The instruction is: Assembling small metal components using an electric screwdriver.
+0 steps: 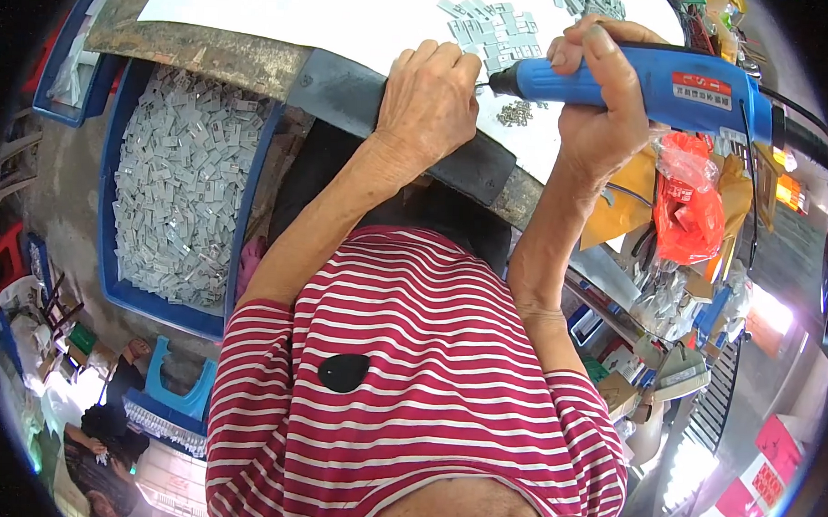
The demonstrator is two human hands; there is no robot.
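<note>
My right hand [606, 115] is wrapped round a blue electric screwdriver [657, 77], which lies nearly level with its black tip pointing left. That tip meets the fingers of my left hand [429, 99], closed at the table's front edge above a dark grey strip [342, 90]. Whatever my left fingers grip is hidden behind the hand's back. Just right of them, a small heap of tiny metal screws [516, 113] lies on the white tabletop [249, 7]. Beyond it, several small flat grey pieces [499, 34] are spread out in rough rows.
A blue bin [106, 271] full of small grey pieces stands below the table at left. Another blue tray [59, 109] is at far left. Red plastic bags [685, 209] lie at right, near the screwdriver's black cord [802, 108]. Another person [106, 448] sits at lower left.
</note>
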